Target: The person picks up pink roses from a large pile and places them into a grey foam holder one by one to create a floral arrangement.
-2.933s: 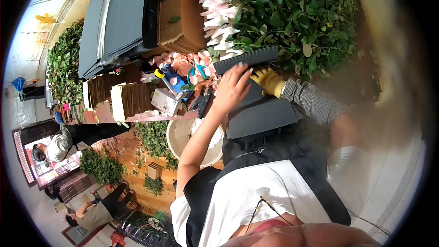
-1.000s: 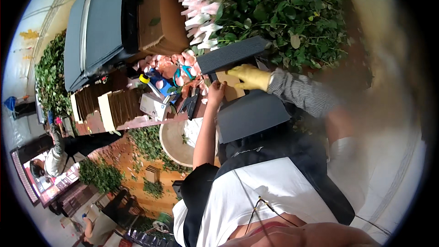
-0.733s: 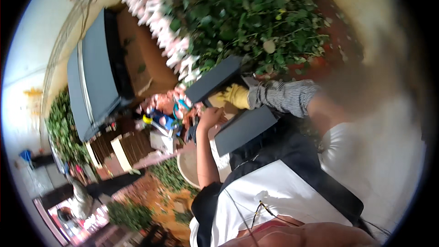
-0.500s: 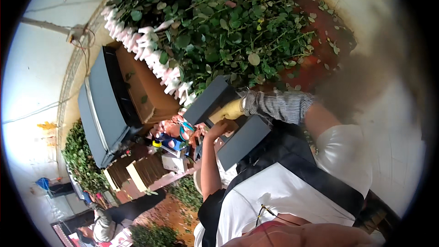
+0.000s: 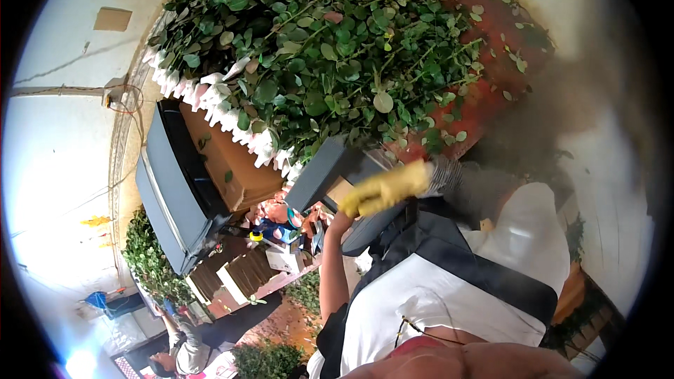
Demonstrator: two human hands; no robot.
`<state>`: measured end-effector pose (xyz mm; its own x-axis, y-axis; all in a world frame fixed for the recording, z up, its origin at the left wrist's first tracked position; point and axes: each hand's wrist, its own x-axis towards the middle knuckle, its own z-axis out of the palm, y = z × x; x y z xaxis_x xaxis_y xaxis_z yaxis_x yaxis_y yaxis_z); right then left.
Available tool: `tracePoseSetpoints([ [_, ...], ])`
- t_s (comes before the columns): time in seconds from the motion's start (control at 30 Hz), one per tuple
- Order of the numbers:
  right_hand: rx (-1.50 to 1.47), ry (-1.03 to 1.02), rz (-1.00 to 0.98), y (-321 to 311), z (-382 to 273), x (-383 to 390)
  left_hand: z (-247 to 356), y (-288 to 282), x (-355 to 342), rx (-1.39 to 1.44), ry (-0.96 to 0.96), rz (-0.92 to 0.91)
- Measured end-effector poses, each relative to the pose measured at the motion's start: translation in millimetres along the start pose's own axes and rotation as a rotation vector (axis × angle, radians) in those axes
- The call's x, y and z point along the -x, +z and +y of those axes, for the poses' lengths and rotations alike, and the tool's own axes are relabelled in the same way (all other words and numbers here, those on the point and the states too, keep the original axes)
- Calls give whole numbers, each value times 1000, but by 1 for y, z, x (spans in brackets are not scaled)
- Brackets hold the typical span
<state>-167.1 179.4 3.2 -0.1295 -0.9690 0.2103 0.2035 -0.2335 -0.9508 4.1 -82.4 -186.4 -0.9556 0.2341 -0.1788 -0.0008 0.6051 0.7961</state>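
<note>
My right hand, in a yellow work glove with a striped sleeve, reaches across a dark grey padded stand, smeared by motion. Beside the glove's fingertips is my bare left hand; its fingers are mostly hidden behind the glove. The stand's far block and near block lie on either side of my hands. A brown cardboard patch shows between them. Just beyond the stand, a large heap of leafy green stems ends at its left in white-pink net sleeves.
Left of the stand are an open cardboard box beside a grey panel, a white box and cardboard stacks. A red surface with loose leaves lies right of the stems. Another person is at lower left.
My gloved right hand has risen from between the two grey blocks and now crosses above them, over my left hand. The view has shifted slightly.
</note>
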Motion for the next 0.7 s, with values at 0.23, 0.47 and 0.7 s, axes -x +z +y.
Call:
tracePoseSetpoints([
  [0.23,1584,38,705,-209,16,-4,16,3,-22,424,-523,-84],
  [0.47,1623,-240,840,-160,-51,-59,-8,15,12,492,-543,24],
  [0.7,1651,113,684,-185,28,-25,10,1,-16,372,-507,-36],
])
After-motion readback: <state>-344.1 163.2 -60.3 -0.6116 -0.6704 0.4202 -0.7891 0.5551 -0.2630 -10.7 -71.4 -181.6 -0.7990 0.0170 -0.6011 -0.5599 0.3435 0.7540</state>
